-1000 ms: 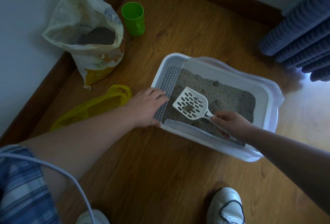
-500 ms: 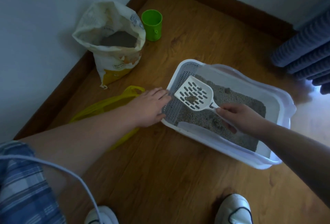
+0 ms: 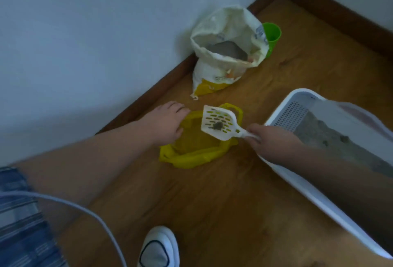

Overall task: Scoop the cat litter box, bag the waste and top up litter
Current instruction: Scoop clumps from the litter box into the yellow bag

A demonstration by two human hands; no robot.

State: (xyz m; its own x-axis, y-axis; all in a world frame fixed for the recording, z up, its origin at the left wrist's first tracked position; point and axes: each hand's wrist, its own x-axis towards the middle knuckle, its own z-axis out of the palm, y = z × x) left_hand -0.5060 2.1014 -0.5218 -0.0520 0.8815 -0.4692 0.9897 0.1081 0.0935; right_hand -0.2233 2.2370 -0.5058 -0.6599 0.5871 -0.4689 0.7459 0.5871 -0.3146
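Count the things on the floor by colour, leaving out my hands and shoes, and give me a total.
Yellow: 1, the plastic waste bag
Green: 1, the cup
White: 2, the litter box and the slotted scoop held above the bag
Cream: 1, the open litter sack
Total: 5

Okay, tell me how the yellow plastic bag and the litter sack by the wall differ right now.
The yellow plastic bag lies low and slumped on the floor; the litter sack stands upright against the baseboard. The yellow bag's mouth is held open by the left hand, while the sack gapes open untouched. The sack shows grey litter inside; nothing is visible inside the yellow bag, with the scoop and its clump held over it by the right hand. Both are open-topped.
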